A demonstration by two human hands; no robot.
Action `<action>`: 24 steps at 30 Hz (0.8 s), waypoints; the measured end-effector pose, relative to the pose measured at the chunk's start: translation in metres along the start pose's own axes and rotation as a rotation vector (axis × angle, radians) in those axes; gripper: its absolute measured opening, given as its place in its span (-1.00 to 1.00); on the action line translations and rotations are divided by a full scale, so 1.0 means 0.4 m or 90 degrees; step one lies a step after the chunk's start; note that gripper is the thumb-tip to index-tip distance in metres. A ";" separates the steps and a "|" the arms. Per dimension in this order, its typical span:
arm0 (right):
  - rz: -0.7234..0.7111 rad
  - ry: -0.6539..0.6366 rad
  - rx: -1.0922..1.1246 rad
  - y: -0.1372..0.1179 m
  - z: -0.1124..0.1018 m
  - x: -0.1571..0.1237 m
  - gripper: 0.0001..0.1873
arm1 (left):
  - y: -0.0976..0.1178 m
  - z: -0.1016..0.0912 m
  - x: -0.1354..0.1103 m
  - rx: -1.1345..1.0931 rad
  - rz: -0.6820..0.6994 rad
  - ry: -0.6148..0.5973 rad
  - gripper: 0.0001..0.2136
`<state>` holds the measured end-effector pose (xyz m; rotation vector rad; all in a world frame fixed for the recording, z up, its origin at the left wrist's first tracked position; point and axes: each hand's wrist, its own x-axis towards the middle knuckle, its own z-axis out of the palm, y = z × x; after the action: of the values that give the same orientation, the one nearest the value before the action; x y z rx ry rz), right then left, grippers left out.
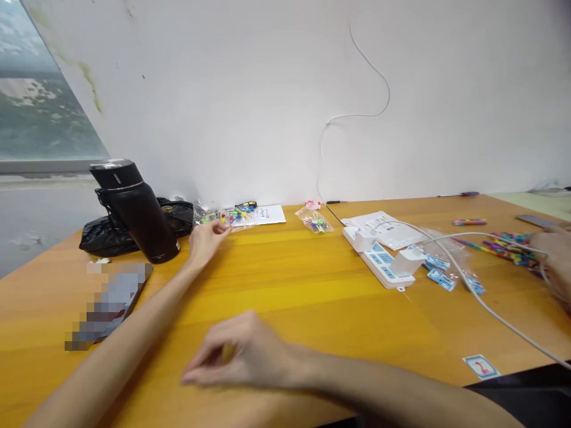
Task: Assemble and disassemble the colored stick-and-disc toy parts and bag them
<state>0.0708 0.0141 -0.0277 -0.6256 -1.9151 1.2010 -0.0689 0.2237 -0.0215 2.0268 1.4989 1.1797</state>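
Observation:
At the far left-centre of the table, my left hand reaches out with thumb and fingers pinched at the near edge of a clear plastic bag. Small red, yellow, green and blue pieces show inside the bag. My right hand, slightly blurred, hovers over the near part of the table, with thumb and fingertips pressed together. Whatever may be between those fingertips is too small or hidden to make out. A black thermos stands just left of my left hand.
A black bag lies behind the thermos, with a partly pixelated flat object nearer. Another small bag of colourful pieces rests farther back. A white power strip with cables lies right. Another person's hand is beside colourful pens.

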 end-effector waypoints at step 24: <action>0.141 0.257 0.017 0.044 -0.232 -0.058 -0.69 | 0.017 -0.094 -0.134 0.070 0.139 0.011 -0.54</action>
<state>0.1599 0.0527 -0.0281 -1.0045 -1.5174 1.1292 -0.0990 0.1654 -0.0167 2.3087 1.4067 1.2228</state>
